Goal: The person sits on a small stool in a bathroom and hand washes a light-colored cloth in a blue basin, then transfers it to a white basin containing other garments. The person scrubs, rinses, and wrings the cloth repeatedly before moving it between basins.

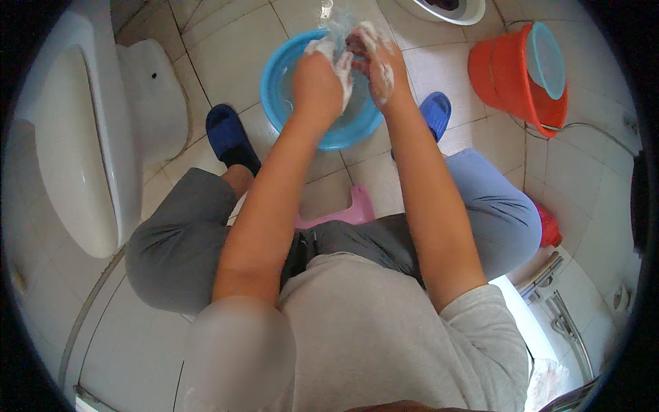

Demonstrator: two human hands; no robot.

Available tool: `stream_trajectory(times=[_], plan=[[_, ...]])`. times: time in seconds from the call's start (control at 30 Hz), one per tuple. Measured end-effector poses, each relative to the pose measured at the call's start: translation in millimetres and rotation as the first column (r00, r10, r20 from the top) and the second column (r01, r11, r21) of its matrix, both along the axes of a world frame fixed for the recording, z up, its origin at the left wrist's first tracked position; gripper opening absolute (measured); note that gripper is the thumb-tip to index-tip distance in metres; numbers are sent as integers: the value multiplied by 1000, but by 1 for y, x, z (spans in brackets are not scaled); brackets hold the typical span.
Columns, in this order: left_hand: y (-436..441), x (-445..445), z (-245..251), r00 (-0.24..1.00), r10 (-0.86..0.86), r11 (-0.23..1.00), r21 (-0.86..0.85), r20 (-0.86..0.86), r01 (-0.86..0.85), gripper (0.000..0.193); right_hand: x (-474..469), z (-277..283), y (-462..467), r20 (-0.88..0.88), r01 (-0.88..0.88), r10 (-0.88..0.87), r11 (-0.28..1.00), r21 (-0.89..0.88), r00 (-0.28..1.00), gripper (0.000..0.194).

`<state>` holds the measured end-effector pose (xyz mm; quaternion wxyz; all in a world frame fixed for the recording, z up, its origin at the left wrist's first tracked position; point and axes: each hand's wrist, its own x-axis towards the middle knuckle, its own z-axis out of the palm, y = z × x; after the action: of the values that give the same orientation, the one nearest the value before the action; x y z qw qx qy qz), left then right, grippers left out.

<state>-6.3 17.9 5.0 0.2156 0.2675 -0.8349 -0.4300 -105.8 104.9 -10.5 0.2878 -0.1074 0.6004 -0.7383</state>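
Over a round blue plastic basin (pixel 350 139) on the floor, both my hands are covered in patches of white foam. My left hand (pixel 320 77) is curled at the basin's middle, its fingers against a pale, translucent bluish material (pixel 340 30). That material is blurred, and I cannot tell if it is a mesh or thin plastic. Just to the right, my right hand (pixel 380 64) has bent fingers facing the left hand and close to the same material. Its fingertips are partly hidden by foam and blur. Cloudy water (pixel 358 105) shows inside the basin.
Blue slippers (pixel 226 129) are on my feet, either side of the basin. A pink plastic stool (pixel 360 206) is under me. A white toilet (pixel 149 98) stands left. At right are an orange bucket (pixel 497 67) with a light-blue basin (pixel 545 61); a white basin (pixel 471 13) is ahead.
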Motion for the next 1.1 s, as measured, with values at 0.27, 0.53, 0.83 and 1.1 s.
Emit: stream_trajectory(times=[0.27, 0.53, 0.83, 1.1], plan=[[18, 10, -2, 974, -40, 906, 403, -224, 130, 42, -10, 1, 12, 64, 103, -118, 974, 202, 991, 31], [-34, 22, 0, 945, 1, 741, 635, -328, 220, 55, -20, 41, 29, -669, -94, 505, 830, 550, 546, 41], [-27, 21, 20, 939, 218, 611, 788, -265, 80, 34, -9, 72, 22, -179, -101, 158, 951, 292, 971, 33], [-31, 13, 28, 860, 431, 555, 832, -272, -15, 31, -25, 42, 17, -176, 68, -31, 976, 208, 984, 35]])
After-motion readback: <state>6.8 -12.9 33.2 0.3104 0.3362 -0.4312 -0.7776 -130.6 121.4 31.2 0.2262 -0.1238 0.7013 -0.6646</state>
